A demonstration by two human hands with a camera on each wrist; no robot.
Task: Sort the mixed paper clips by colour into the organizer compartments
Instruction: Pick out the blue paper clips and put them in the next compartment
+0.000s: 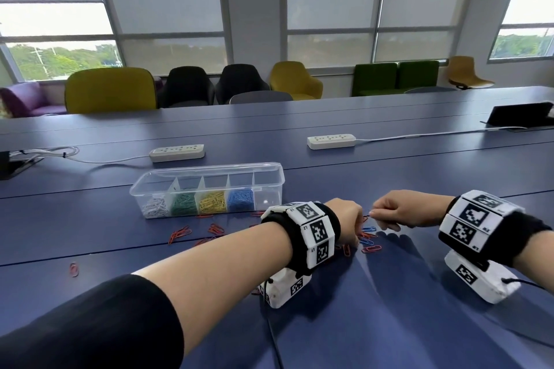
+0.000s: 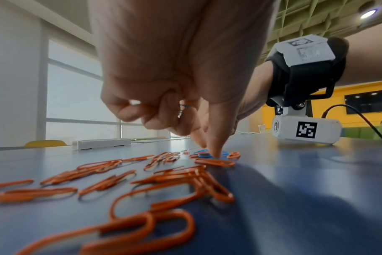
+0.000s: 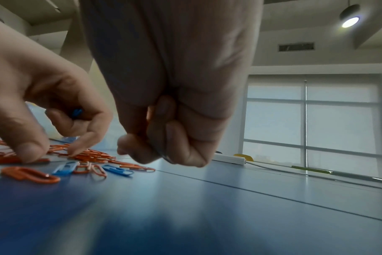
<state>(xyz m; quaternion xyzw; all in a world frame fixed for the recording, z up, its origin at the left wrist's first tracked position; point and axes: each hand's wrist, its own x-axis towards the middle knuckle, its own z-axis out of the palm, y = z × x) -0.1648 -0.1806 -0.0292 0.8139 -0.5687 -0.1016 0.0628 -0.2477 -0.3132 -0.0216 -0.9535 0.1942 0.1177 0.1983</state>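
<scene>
The clear organizer (image 1: 209, 170) holds white, green, yellow and blue clips in separate compartments; its rightmost compartment looks empty. Orange paper clips (image 1: 180, 233) (image 2: 181, 179) (image 3: 31, 174) lie scattered on the blue table in front of it, with a few blue paper clips (image 1: 368, 230) (image 2: 204, 154) (image 3: 118, 170) among them. My left hand (image 1: 349, 220) (image 2: 209, 150) (image 3: 61, 148) keeps blue clips tucked in its curled fingers, while thumb and forefinger press down at the blue clips on the table. My right hand (image 1: 374, 214) (image 3: 161, 151) hovers just beside it, fisted, with orange showing between its fingers.
Two white power strips (image 1: 177, 152) (image 1: 331, 141) with cables lie behind the organizer. One orange clip (image 1: 74, 269) sits alone at the near left. A dark device (image 1: 521, 117) stands at the far right. Chairs line the table's far side.
</scene>
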